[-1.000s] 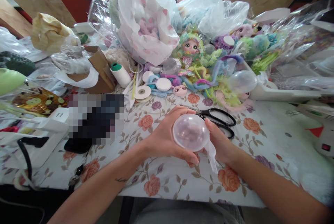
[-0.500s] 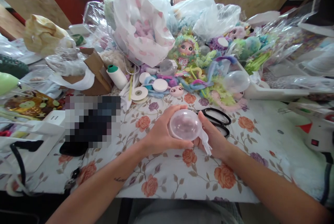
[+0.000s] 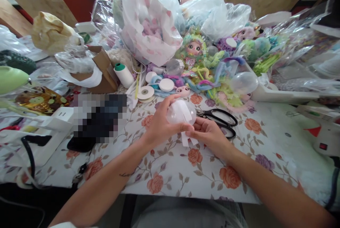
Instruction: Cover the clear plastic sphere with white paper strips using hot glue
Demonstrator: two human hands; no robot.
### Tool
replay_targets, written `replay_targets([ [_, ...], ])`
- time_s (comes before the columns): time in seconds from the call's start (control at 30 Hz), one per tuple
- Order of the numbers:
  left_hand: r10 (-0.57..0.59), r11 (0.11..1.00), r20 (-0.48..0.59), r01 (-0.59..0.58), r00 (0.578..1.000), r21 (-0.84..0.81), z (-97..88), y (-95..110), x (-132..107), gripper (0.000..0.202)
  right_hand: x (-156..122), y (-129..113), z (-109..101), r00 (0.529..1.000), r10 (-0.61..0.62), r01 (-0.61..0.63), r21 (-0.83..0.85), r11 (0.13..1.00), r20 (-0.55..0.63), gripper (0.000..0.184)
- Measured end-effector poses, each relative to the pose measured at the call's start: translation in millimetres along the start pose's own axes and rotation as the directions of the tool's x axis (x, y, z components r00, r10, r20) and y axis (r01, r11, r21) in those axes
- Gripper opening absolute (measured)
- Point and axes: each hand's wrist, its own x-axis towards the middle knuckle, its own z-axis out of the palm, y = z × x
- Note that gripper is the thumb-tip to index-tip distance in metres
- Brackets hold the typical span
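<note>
A clear plastic ball [image 3: 174,114] sits in my left hand [image 3: 160,123], whose fingers curve over its far side and whose thumb presses its near side. A white ribbon [image 3: 185,110] lies across the ball, with its frayed tails hanging below the left thumb. My right hand [image 3: 208,132] is closed at the ball's lower right, thumb and fingers at the ribbon tails; the exact grip is partly hidden. Just beyond the right fingers, black-handled scissors [image 3: 221,121] lie on the floral tablecloth [image 3: 156,182].
A ribbon spool [image 3: 146,93], a thread cone [image 3: 124,75] and a doll [image 3: 193,50] are among the clutter behind my hands. Another clear ball [image 3: 244,82] rests at the right. A phone [image 3: 101,118] lies left; a glue gun [image 3: 325,125] stands right.
The ball has moved slightly left and away from me and has been turned, so the ribbon now runs across its top. My right hand has shifted to its lower right.
</note>
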Motion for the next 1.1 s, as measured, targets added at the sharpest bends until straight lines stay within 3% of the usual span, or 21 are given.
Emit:
replay_targets([
  [0.1,-0.094,0.973,0.15,0.123,0.984,-0.195,1.4,0.2,0.0,0.073,0.8,2.2,1.2,1.0,0.006,-0.004,0.078,0.997,-0.03,0.035],
  [0.17,-0.108,0.909,0.23,0.19,0.967,-0.37,3.5,-0.7,0.5,0.07,1.2,3.4,1.7,0.998,-0.007,0.015,0.126,0.992,-0.063,0.035],
  [0.37,-0.196,0.73,0.181,0.267,0.964,-0.63,10.1,-3.0,3.5,0.049,1.6,1.8,5.2,0.99,-0.024,0.043,0.134,0.99,-0.142,0.042],
  [0.47,-0.176,0.681,0.24,0.294,0.955,-0.671,10.5,-3.9,4.7,0.038,1.3,-0.7,6.5,0.987,-0.026,0.042,0.104,0.994,-0.158,0.044],
  [0.6,-0.187,0.653,0.253,0.313,0.949,-0.69,8.4,-6.6,5.7,0.043,0.5,-3.7,7.1,0.994,-0.002,0.008,0.056,0.998,-0.107,0.047],
  [0.73,-0.169,0.662,0.203,0.264,0.964,-0.701,5.1,-6.1,7.6,0.054,-0.5,-2.3,6.5,0.996,0.047,-0.047,0.008,0.999,-0.073,0.049],
  [0.93,-0.209,0.662,0.148,0.251,0.967,-0.706,1.6,-3.9,10.4,0.051,-1.9,-1.4,5.6,0.998,0.013,-0.013,0.003,1.0,-0.061,0.039],
  [1.1,-0.27,0.651,0.112,0.267,0.956,-0.71,2.6,-3.4,10.2,0.049,-5.2,-5.4,6.0,0.986,-0.074,0.05,-0.162,0.986,-0.15,0.034],
])
